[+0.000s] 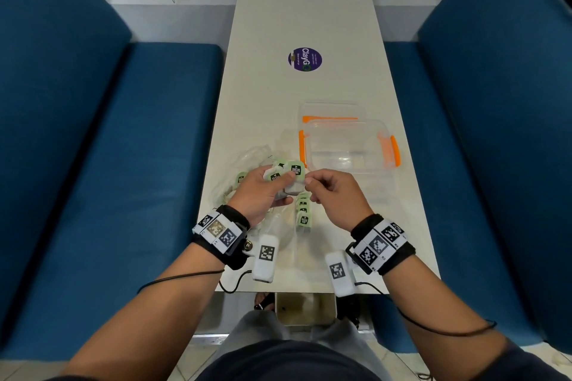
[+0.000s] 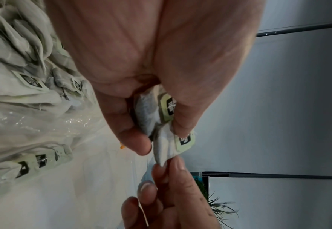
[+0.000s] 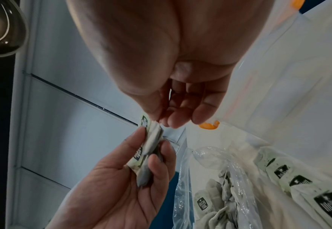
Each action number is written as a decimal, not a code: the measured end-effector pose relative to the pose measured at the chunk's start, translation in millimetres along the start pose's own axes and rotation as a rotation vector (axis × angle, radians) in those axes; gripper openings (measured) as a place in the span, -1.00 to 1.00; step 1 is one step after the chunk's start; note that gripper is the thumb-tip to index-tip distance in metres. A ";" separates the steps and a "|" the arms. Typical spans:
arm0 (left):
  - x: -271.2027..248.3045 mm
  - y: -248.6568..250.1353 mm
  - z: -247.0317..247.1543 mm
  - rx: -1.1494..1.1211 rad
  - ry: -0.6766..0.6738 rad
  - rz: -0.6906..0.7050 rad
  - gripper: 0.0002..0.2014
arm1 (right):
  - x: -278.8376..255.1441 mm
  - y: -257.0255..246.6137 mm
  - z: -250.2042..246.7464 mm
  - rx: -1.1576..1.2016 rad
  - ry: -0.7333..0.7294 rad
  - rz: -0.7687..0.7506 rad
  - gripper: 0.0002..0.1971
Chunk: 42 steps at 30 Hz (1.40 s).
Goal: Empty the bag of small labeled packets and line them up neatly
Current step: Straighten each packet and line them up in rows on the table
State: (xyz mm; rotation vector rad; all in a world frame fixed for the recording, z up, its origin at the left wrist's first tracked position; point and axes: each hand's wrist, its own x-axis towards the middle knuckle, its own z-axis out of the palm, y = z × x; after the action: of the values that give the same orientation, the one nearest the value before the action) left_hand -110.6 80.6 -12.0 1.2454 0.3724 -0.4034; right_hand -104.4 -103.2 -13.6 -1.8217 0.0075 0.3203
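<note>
My left hand [image 1: 280, 187] grips a small bunch of grey packets with green labels [image 1: 294, 170] above the table. My right hand [image 1: 309, 184] pinches the edge of one packet of that bunch. The left wrist view shows two held packets [image 2: 151, 111], and the right hand's fingertips [image 2: 161, 172] nip the end of the lower one [image 2: 166, 147]. In the right wrist view the thumb and finger meet on the packet's top [image 3: 154, 131]. A crumpled clear bag [image 1: 247, 161] with more packets lies on the left. A short row of packets [image 1: 303, 210] lies under the hands.
A clear plastic box with orange latches [image 1: 349, 145] stands to the right of the bag, its lid [image 1: 328, 111] behind it. A purple round sticker [image 1: 305, 59] sits mid-table. Blue benches [image 1: 139, 164] flank the narrow white table [image 1: 309, 9].
</note>
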 end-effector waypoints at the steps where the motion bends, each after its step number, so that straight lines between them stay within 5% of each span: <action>1: -1.3 0.1 1.5 0.013 0.003 -0.001 -0.86 | -0.3 0.0 -1.9 0.003 -0.001 0.001 -0.89; 28: -11.5 10.8 23.6 0.141 -0.044 0.022 -0.78 | -20.1 -1.5 -38.8 -0.073 -0.166 -0.093 -0.84; 37: -13.4 14.2 30.8 0.335 -0.027 0.118 -0.81 | -23.4 -8.1 -45.2 -0.137 -0.128 -0.117 -0.92; 42: -11.6 15.7 32.5 0.360 0.015 0.104 -0.77 | -21.7 -12.0 -44.3 -0.208 0.080 -0.310 -0.92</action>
State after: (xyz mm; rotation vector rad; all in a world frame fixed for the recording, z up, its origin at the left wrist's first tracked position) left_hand -111.3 54.7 15.6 1.6124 0.2521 -0.3829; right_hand -113.8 -145.5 13.1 -2.0058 -0.2587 0.0285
